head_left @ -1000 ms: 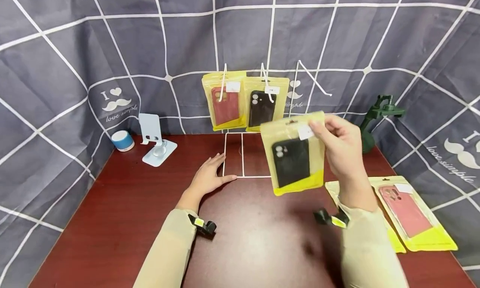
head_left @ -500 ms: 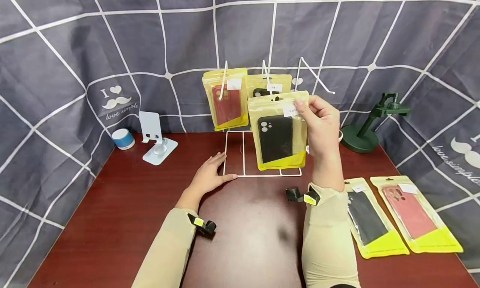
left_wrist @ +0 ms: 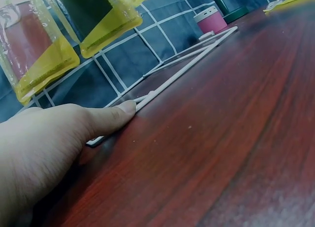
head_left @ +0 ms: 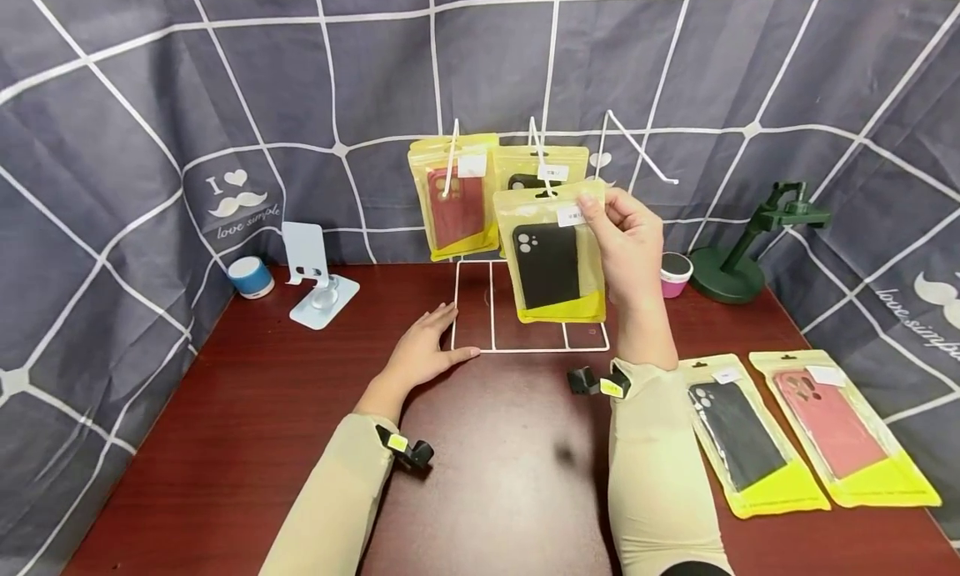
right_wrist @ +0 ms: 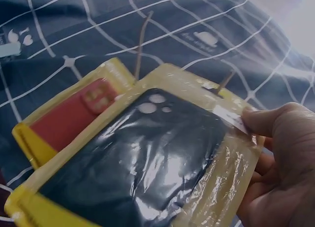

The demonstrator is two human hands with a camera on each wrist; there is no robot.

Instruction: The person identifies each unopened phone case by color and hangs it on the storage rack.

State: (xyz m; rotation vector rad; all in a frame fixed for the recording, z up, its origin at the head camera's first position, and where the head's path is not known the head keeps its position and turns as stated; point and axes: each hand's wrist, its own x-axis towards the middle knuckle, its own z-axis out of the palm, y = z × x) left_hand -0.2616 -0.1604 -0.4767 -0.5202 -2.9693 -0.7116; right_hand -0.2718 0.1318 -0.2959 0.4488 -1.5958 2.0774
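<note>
My right hand (head_left: 628,247) pinches the upper right corner of a yellow-edged clear pouch with a black phone case (head_left: 551,263) inside. The pouch hangs upright in front of the rack's middle hook, whose tip sits right at its hang hole (right_wrist: 212,91). Behind it, a second black phone case pouch (head_left: 573,161) hangs on that hook, mostly covered. A red phone case pouch (head_left: 457,205) hangs from the left hook. My left hand (head_left: 420,348) lies with extended fingers at the left front corner of the white wire rack (head_left: 525,352), thumb on its base wire (left_wrist: 170,80).
Two more pouches lie at the right, with a dark phone case (head_left: 738,434) and a red one (head_left: 832,422). Behind stand a green stand (head_left: 731,272) and a pink cylinder (head_left: 675,276). A pale phone stand (head_left: 318,288) and a blue cylinder (head_left: 251,277) are at the left.
My right hand has carried the black phone case pouch left and up to the middle hook, its hang hole now at the hook's tip. My left hand has stayed on the rack base.
</note>
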